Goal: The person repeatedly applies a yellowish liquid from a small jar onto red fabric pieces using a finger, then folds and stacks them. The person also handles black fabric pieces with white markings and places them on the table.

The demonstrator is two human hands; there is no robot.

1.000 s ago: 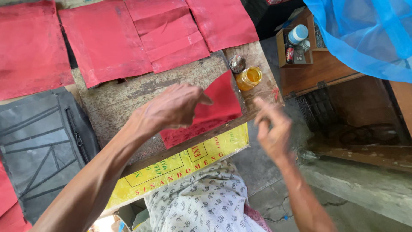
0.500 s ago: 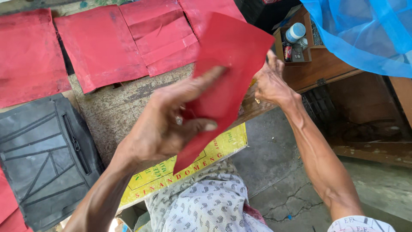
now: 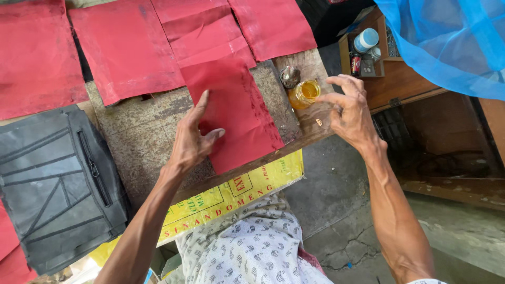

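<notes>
A red sheet point(image 3: 236, 108) lies flat on the worn stone slab point(image 3: 137, 137). My left hand point(image 3: 193, 138) rests on the sheet's left edge with fingers spread, pressing it down. To the right, my right hand point(image 3: 348, 110) hovers with fingers apart and empty, just beside a small open jar of yellow liquid point(image 3: 306, 92). A dark round lid point(image 3: 290, 77) sits next to the jar on the wooden bench edge.
More red sheets point(image 3: 126, 47) lie overlapped along the back. At the left lies a black stitched bag panel point(image 3: 52, 184). A yellow printed sack point(image 3: 231, 194) hangs off the bench front. A wooden box with small containers point(image 3: 365, 47) and blue netting point(image 3: 452, 42) are at the right.
The red sheet was lifted in my left hand, turned over and laid flat on the slab. My right hand moved from the sheet's edge toward the jar.
</notes>
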